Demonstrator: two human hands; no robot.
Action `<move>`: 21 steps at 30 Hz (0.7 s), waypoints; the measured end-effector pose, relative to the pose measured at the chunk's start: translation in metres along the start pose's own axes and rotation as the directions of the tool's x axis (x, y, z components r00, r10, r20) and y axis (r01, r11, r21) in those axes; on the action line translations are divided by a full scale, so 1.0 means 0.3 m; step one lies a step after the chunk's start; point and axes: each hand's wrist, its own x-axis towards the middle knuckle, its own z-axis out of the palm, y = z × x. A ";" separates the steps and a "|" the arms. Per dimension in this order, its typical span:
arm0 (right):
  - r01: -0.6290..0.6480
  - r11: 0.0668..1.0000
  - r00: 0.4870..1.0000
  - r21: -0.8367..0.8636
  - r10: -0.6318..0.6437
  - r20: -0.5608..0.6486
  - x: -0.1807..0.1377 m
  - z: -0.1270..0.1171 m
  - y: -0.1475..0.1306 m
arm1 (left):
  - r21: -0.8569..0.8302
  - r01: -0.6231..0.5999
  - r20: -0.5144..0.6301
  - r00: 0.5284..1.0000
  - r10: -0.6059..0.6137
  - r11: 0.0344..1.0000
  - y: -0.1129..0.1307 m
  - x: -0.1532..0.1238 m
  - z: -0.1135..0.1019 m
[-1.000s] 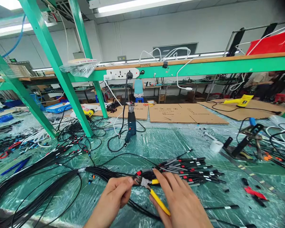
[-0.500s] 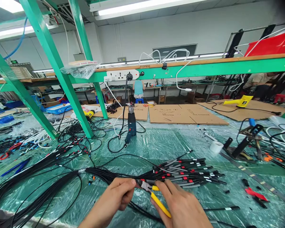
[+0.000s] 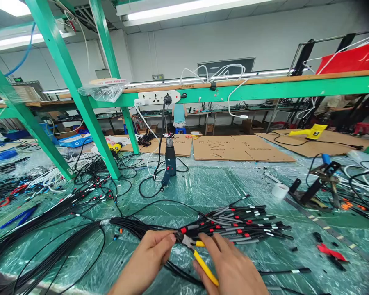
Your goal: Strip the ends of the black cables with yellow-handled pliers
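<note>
My right hand point(image 3: 230, 262) is wrapped round the yellow handles of a pair of cutting pliers point(image 3: 205, 266). Their metal jaws point(image 3: 187, 241) point left, up against a small dark cable end by my left fingertips. My left hand point(image 3: 153, 254) pinches that end between thumb and forefinger; the fingers hide most of it. Just beyond my hands lies a fan of black and grey cable ends point(image 3: 233, 221) with red and white bands. The black cable bundle point(image 3: 132, 223) runs from there to the left, tied with a clear band point(image 3: 105, 221).
A dark heat gun point(image 3: 170, 162) stands upright beyond the cables, its cord plugged into a power strip point(image 3: 158, 97). A tape roll point(image 3: 279, 190) and a metal fixture point(image 3: 316, 188) sit at right. Blue tweezers point(image 3: 21, 216) lie left. Green posts point(image 3: 106, 139) rise from the bench.
The pliers and my right hand have shifted slightly left, and the handles look a little wider apart. My left hand keeps its pinch, almost in place.
</note>
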 end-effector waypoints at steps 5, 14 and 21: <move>0.063 0.978 0.993 -0.200 -0.082 -0.089 0.007 0.016 0.008 | 0.039 -0.025 0.027 0.999 0.024 0.999 -0.001 0.003 0.002; -0.198 0.935 0.946 0.296 0.102 0.309 0.022 -0.031 -0.013 | -0.134 -0.025 0.019 0.999 0.028 0.991 -0.038 0.003 0.025; -0.249 0.883 0.912 0.399 0.075 0.403 0.042 -0.054 -0.023 | -0.170 -0.017 -0.046 0.999 0.010 0.985 -0.039 0.009 0.031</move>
